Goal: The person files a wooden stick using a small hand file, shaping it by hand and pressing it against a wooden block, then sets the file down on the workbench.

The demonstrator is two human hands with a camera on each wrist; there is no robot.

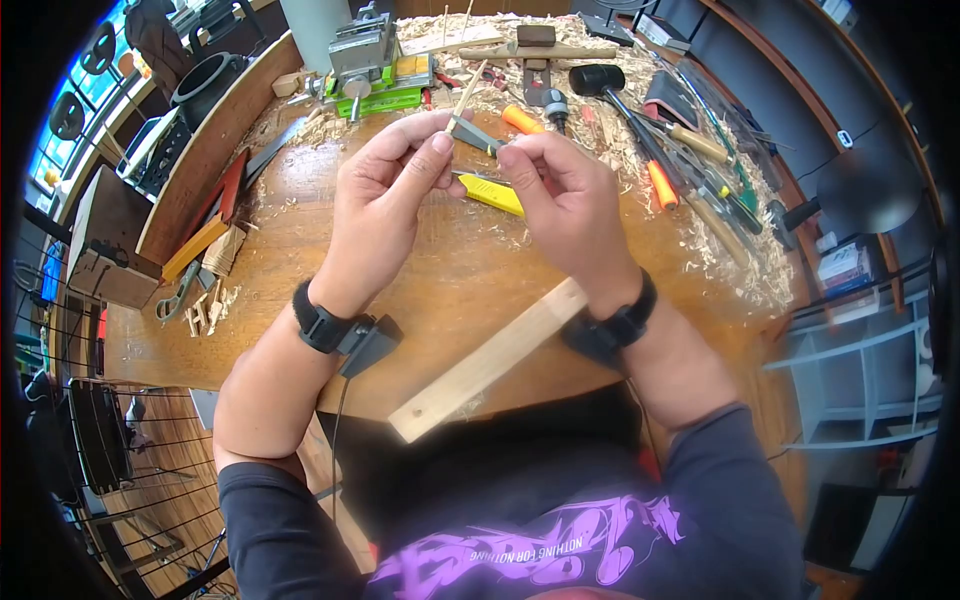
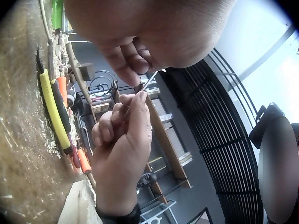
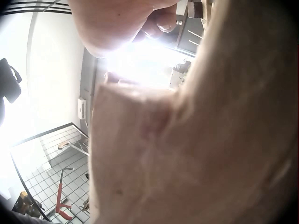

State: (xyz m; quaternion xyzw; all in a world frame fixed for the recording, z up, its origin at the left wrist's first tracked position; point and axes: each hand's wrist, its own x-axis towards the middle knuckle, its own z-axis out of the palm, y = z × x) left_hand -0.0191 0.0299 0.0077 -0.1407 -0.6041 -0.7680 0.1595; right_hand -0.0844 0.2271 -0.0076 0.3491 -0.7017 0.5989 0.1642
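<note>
Close together above the table, both hands work in the middle of the head view. My left hand [image 1: 380, 195] pinches a thin wooden stick [image 1: 466, 95] between thumb and fingers, its far end pointing up. In my right hand [image 1: 570, 190] a narrow grey blade [image 1: 474, 132] is pinched at the fingertips, slanting toward the left hand. The left wrist view shows the blade [image 2: 150, 80] edge-on between the two hands. A yellow-handled tool [image 1: 492, 193] lies on the table beneath them. Below the right wrist, a flat wooden bar [image 1: 490, 360] juts past the front edge.
Wood shavings and tools cover the back of the table [image 1: 300, 240]. Among them are a vise [image 1: 362, 60], a black mallet [image 1: 597, 79], an orange handle [image 1: 522, 120] and chisels at the right. Scissors [image 1: 175, 300] and wood scraps lie at the left edge.
</note>
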